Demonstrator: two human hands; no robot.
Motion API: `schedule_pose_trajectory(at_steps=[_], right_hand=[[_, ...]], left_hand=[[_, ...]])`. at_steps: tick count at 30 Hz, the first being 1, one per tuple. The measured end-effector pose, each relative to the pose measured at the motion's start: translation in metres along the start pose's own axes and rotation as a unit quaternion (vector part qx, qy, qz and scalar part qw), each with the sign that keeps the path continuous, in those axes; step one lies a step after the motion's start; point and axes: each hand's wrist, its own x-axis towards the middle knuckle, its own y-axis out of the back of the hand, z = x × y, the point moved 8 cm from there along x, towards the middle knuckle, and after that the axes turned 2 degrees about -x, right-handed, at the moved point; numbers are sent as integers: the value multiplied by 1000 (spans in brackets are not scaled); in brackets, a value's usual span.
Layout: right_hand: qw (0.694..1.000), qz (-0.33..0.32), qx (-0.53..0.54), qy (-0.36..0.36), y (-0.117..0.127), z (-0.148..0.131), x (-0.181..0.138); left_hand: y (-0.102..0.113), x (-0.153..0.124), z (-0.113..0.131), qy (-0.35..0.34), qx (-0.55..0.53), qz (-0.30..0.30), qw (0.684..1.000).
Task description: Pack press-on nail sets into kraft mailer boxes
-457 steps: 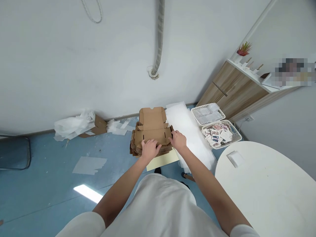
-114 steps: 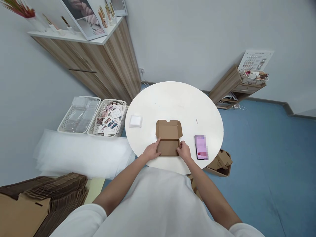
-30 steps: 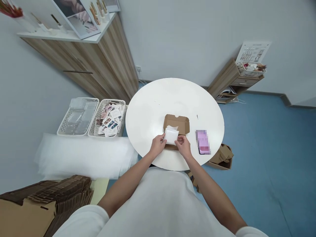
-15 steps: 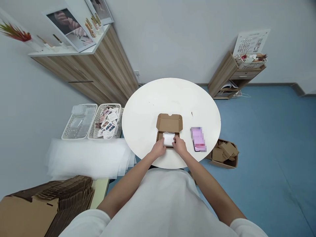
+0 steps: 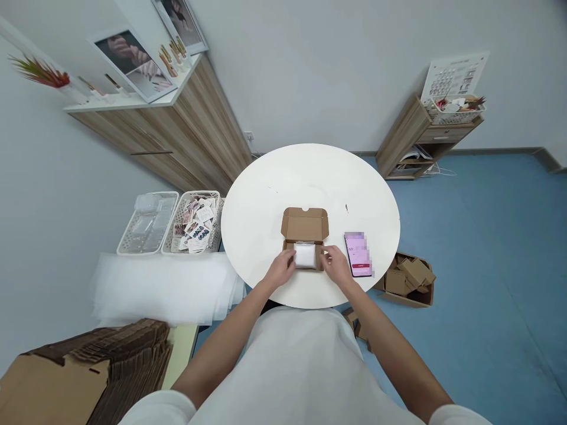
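An open brown cardboard box (image 5: pixel 305 225) stands on the white round table (image 5: pixel 310 174), its lid folded back away from me. Inside lies a white wrapped packet (image 5: pixel 305 255), with a strip of brown showing at its right. At the box's left wall is my left hand (image 5: pixel 282 268), fingers loosely bent and apart, the tips by the packet's left edge. My right hand (image 5: pixel 337 265) is at the right wall, its fingers spread and off the packet. Neither hand grips anything that I can see.
A phone (image 5: pixel 358 255) lies right of my right hand. To the left are a basket of printed cards (image 5: pixel 195 227), a basket of clear plastic pieces (image 5: pixel 148 224), white sheets (image 5: pixel 163 286) and stacked flat cardboard (image 5: pixel 128 366). A carton of small boxes (image 5: pixel 410 277) is on the floor.
My right hand has let go of the packet and moved right to the box's side. My left hand has eased slightly left. The packet now lies lower and flatter in the box.
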Motion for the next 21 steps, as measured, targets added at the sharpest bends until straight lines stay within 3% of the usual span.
schedule_pose_trajectory(at_steps=[4,8,11,15,21], right_hand=[[982,39,81,-164,29,51,9],[938,29,220,-266,35,73,26],[907,21,296,-297,35,70,40],[876,-45,364,-315,20,53,58],[874,-74,353,-325,2,36,77]], left_hand=[[39,10,-24,73,-45,82,993],[60,32,-50,183,-115,51,975],[61,46,-59,246,-217,-5,945],[60,60,-60,277,-304,-1,912],[47,71,-49,257,-338,-42,905]])
